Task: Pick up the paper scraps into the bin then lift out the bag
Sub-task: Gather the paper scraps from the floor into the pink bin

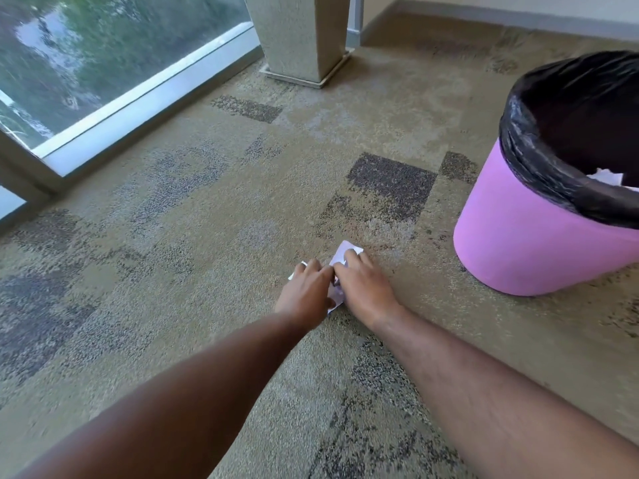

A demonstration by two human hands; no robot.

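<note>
White paper scraps [346,249] lie on the carpet in the middle of the head view. My left hand [306,292] and my right hand [363,286] press down on them side by side, fingers curled over the paper, which shows at the fingertips and between the hands. A pink bin [525,243] stands to the right, lined with a black bag [539,160] folded over its rim. One white scrap [607,176] lies inside the bin.
A speckled stone planter [301,36] on a square base stands at the back. A floor-level window with a metal frame [145,102] runs along the left. A wall with a skirting board [518,19] closes the far side. Patterned carpet covers the floor.
</note>
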